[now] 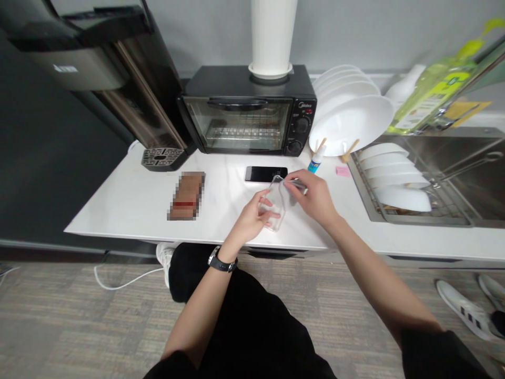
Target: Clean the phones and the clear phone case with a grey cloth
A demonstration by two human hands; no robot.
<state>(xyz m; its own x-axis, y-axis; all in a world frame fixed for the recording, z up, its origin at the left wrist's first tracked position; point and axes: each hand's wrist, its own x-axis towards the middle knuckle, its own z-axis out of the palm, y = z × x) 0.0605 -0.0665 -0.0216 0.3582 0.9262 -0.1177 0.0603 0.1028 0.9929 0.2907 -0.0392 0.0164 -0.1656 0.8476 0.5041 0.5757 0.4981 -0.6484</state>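
Observation:
A clear phone case (279,202) is held just over the counter by my left hand (252,217), whose fingers curl around its left side and show through it. My right hand (315,196) is closed at the upper right of the case, pinching a thin grey piece (295,183) that looks like a cloth; its edges are hard to make out. Behind the case lies a dark phone (263,174) with its screen up. A small spray bottle (315,160) with a blue label stands beyond my right hand.
A black toaster oven (240,123) stands at the back, with a white cylinder (273,39) on top. White plates (351,123) lean to its right, beside a pink block (343,171). The sink rack (398,210) is far right. A pixelated brown item (187,195) lies left, near a drink machine (134,100).

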